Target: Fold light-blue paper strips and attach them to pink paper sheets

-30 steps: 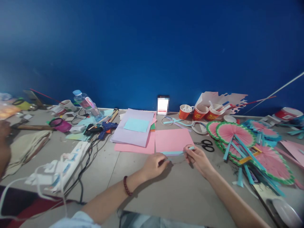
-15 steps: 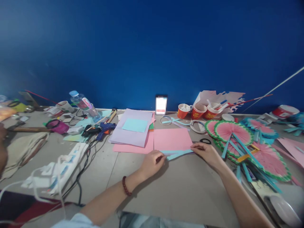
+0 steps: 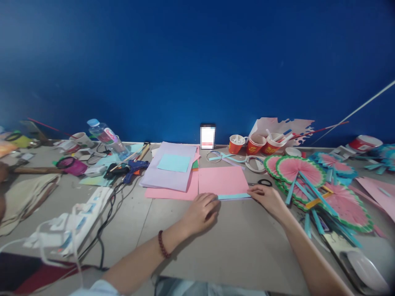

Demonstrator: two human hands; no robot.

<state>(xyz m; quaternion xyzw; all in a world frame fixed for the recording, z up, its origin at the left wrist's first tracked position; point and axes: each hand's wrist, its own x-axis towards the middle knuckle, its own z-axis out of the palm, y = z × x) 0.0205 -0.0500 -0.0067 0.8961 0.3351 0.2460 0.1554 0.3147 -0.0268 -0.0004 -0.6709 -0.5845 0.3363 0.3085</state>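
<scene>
A narrow light-blue paper strip (image 3: 233,197) lies along the near edge of a pink paper sheet (image 3: 222,180), with a thin purple edge showing beneath it. My left hand (image 3: 203,213), fingers curled, is closed at the strip's left end, where the fingertips partly hide the paper. At the other end my right hand (image 3: 268,201) pinches the strip between thumb and fingers. Just behind the right hand lies a pair of scissors (image 3: 264,182) with black handles, its blades partly covered.
Purple sheets (image 3: 169,172) bearing a blue piece lie left of centre. Pink-and-green paper fans (image 3: 302,172) crowd the right. Red paper cups (image 3: 255,144) and a phone (image 3: 207,137) stand by the wall. A power strip (image 3: 89,213), cables and a bottle (image 3: 108,137) occupy the left.
The blue strip has swung from a slant to lie straight along the pink sheet's edge. My left hand has turned flatter over its left end; my right hand keeps its pinch.
</scene>
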